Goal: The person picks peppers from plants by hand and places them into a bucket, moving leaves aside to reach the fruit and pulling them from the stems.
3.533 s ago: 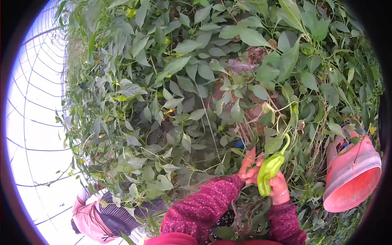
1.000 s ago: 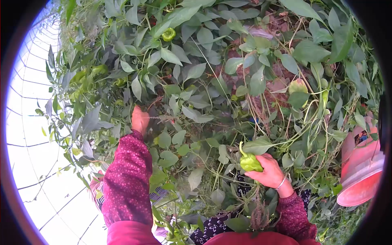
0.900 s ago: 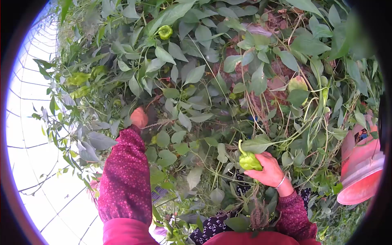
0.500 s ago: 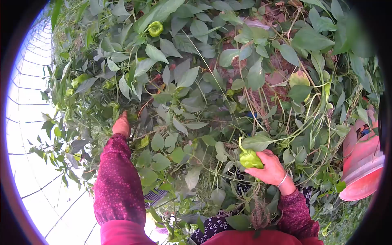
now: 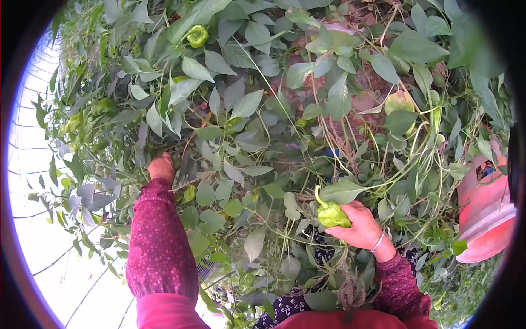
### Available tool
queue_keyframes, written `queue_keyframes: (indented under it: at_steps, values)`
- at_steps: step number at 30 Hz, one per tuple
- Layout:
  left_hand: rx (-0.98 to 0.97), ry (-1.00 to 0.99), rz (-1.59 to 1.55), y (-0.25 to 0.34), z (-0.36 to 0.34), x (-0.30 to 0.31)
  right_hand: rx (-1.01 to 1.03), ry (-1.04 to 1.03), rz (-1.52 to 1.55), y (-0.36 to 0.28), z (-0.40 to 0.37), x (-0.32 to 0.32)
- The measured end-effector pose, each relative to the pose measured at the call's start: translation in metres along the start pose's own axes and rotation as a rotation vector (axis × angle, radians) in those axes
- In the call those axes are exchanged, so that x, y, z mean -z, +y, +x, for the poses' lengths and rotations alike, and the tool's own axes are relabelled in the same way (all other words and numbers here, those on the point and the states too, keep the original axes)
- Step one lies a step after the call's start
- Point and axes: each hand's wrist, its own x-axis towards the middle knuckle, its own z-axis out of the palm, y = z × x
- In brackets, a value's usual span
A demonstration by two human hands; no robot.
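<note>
Green foliage [image 5: 247,105] fills most of our view, and among it a pink bucket [image 5: 474,204] leans over. Well left of the bucket, our left hand [image 5: 161,166] reaches into growth, its fingers hidden, so we cannot tell whether they are apart or together. Nearer the bucket, our right hand [image 5: 362,227] has its fingers clamped on a green pepper [image 5: 332,215], which juts from the grip away from the bucket. Its long axis slants, blunt end bucketward, curved stem [image 5: 318,196] pointing up and away.
</note>
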Motion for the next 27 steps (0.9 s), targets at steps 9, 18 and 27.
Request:
queue_keyframes:
  at_steps: [9, 18, 27]
  values:
    - [-0.05, -0.208, -0.108, -0.003, -0.016, 0.044, -0.019, -0.057, -0.005, 0.0, -0.004, 0.005]
    - [-0.095, -0.264, -0.1, 0.019, -0.05, 0.096, 0.024, -0.011, 0.023, 0.005, -0.006, 0.001]
    - [-0.344, 0.019, -0.714, 0.05, -0.101, 0.166, 0.032, -0.006, 0.035, 0.002, -0.011, 0.003]
